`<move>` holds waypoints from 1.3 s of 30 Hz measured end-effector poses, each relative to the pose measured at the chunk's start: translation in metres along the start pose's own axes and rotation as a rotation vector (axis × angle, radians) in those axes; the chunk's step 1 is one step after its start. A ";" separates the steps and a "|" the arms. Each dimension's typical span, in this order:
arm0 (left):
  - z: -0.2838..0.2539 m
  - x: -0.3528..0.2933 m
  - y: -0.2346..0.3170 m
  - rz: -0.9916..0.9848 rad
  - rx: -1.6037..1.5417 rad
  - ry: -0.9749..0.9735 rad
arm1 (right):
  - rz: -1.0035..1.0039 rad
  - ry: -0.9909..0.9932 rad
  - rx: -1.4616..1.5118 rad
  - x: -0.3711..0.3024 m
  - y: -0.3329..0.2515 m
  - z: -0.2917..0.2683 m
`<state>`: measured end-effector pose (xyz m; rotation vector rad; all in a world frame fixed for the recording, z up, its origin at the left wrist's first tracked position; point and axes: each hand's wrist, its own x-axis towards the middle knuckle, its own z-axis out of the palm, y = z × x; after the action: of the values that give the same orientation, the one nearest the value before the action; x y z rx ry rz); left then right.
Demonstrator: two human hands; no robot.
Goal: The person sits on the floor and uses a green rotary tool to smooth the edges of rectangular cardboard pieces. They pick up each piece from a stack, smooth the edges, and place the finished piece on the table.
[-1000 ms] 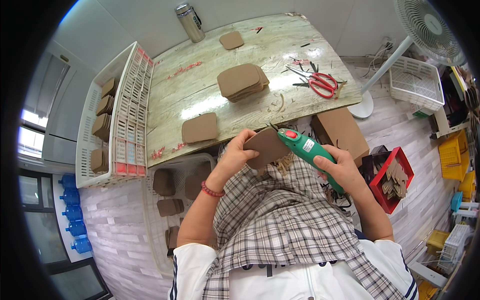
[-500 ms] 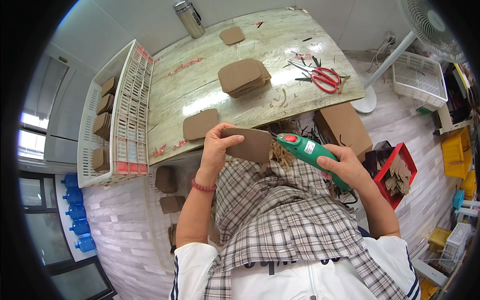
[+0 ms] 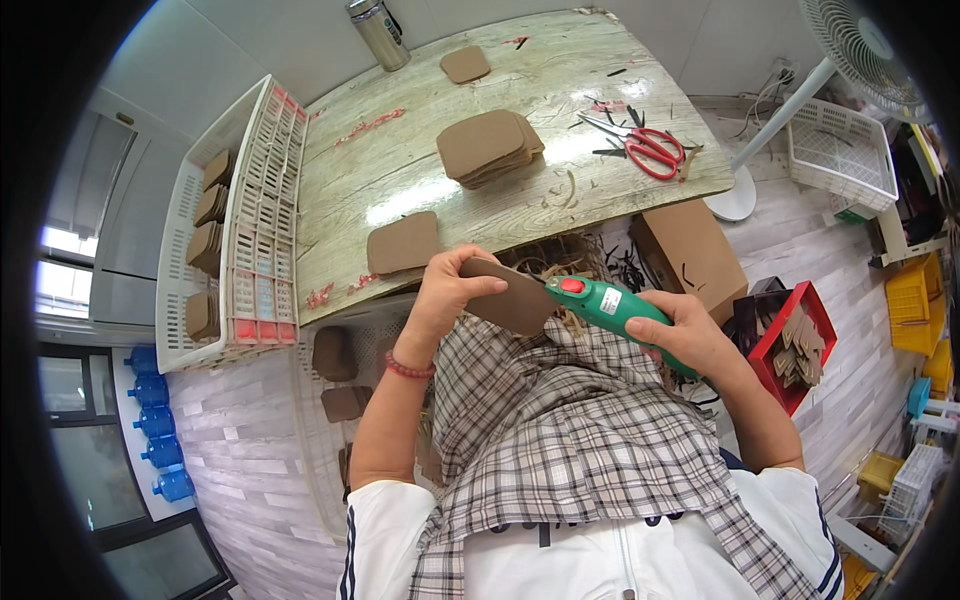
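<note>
My left hand (image 3: 450,295) grips a flat brown pad with rounded corners (image 3: 515,303) by its left end, thumb on top. In my right hand (image 3: 680,335) is a green handheld power cutter with a red button (image 3: 600,303); its tip meets the pad's upper right edge. Both are above my lap, just off the table's near edge. A stack of similar pads (image 3: 485,147) stands on the table (image 3: 340,190). One single pad (image 3: 403,243) lies near the front edge, and another (image 3: 465,65) at the back.
Red-handled scissors (image 3: 650,150) lie at the table's right among dark scraps. A white crate (image 3: 262,220) holding pads stands on the left, and a steel flask (image 3: 378,35) at the back. To my right are a cardboard box (image 3: 690,250), a red bin (image 3: 820,330) and a fan (image 3: 860,55).
The pad in my left hand has turned, its right end now tilting lower. The cutter has shifted slightly left along the pad's edge. Both hands keep their hold.
</note>
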<state>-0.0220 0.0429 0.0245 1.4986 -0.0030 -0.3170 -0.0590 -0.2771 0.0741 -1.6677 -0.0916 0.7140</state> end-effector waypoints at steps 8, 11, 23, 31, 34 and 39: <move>0.011 0.003 0.002 -0.004 0.019 -0.007 | -0.026 0.039 -0.014 0.008 0.009 0.004; 0.011 0.003 0.007 -0.022 -0.064 0.026 | -0.028 0.052 -0.031 0.007 0.013 0.003; 0.017 0.003 0.000 -0.089 0.053 -0.129 | -0.074 -0.014 0.025 0.027 -0.008 0.023; -0.107 0.016 -0.017 0.161 -0.280 0.504 | -0.058 0.102 0.071 0.027 0.011 0.011; -0.155 0.027 -0.051 0.129 -0.118 0.674 | -0.053 0.129 0.088 0.025 0.014 0.011; -0.129 0.068 -0.035 0.427 1.240 0.854 | -0.062 0.184 0.129 0.019 0.032 0.004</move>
<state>0.0607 0.1530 -0.0335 2.6809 0.1875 0.8531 -0.0556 -0.2732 0.0364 -1.5923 0.0327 0.5070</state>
